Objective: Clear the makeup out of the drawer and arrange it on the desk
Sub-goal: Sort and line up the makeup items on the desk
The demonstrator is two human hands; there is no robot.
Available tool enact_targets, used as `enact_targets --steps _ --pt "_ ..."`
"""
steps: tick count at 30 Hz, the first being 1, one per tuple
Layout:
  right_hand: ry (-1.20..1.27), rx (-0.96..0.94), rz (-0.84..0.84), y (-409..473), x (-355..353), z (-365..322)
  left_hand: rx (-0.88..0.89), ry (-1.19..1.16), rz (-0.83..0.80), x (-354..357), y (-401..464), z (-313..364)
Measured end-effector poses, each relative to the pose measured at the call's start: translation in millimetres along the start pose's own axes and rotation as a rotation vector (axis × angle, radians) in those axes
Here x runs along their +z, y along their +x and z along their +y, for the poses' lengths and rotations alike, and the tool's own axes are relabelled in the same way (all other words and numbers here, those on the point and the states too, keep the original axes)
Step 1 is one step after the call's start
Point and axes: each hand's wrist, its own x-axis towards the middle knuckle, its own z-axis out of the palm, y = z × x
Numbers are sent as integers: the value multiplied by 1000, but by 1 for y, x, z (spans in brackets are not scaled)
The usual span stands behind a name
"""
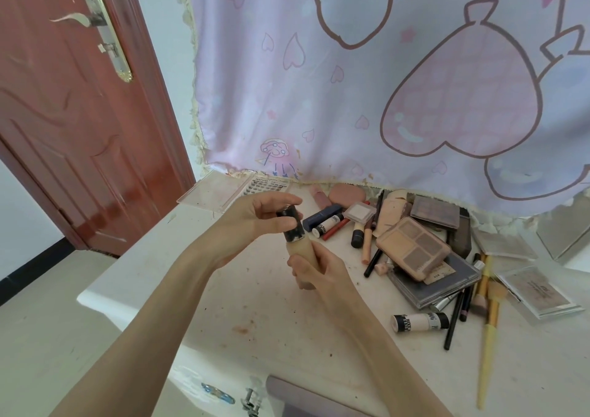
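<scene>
I hold a beige foundation bottle [300, 247] with a black cap [291, 223] upright above the white desk [223, 292]. My right hand [319, 270] grips the bottle's lower body. My left hand [255, 217] pinches the black cap from the left, thumb and fingers curled round it. On the desk to the right lies a heap of makeup: a beige four-pan palette [413, 247], a grey palette case [437, 284], a white tube with black ends [419, 322], pencils, and yellow-handled brushes [490, 321]. The open drawer [223, 397] shows at the bottom edge.
A pink cartoon cloth [383, 81] hangs behind the desk. A clear lash tray [236, 190] lies at the desk's back left. Clear cases [539, 292] sit at the far right. A red-brown door [79, 113] stands to the left.
</scene>
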Motion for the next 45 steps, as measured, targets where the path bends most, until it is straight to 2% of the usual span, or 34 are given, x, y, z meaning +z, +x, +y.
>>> enact_targets --steps 2,3,7,10,13,18,25,30,38,45 --pt "-20 0 -7 0 2 1 -20 82 84 1 3 -3" --pt "-25 5 -8 -1 1 1 -26 106 69 0 2 -5" --pt "25 34 -3 -1 -3 -4 27 50 -143 -6 -5 -4" --pt "27 23 -23 -2 -2 -4 49 24 -73 -6 -7 0" --pt "18 20 -33 -3 0 -4 36 101 -3 -4 -6 -1" --pt "15 37 -37 -2 -2 -3 45 22 -163 -7 -7 -2" --pt "-13 36 -39 -2 -2 -4 59 73 53 0 -3 -2" --pt "-11 35 -45 -1 -3 -3 91 -5 -107 -8 -9 -5" --pt "-56 -39 1 -1 2 7 82 69 225 -3 -7 -1" --pt "-216 -61 29 17 24 10 73 229 233 -21 -16 5"
